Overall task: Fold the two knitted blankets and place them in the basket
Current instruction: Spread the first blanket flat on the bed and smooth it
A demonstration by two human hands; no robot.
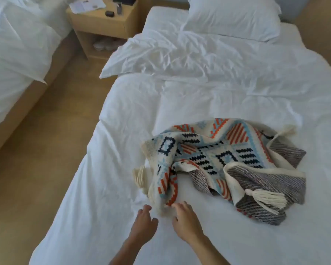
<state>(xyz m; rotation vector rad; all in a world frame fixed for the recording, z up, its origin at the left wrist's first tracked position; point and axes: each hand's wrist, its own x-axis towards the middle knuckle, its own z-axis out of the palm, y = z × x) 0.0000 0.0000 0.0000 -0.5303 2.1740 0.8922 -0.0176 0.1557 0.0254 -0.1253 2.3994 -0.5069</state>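
Patterned blanket [224, 159] lies rumpled on the bed [107, 169] (tassel showing). Your left hand [143, 224] hovers loose, holding nothing. Your right hand [185, 220] touches its near edge, fingers uncurled.

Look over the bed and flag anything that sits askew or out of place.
The patterned knitted blanket lies crumpled on the white bed, corners flipped to show the grey reverse, one tassel splayed out. The duvet near the pillow is rumpled. No basket shows.
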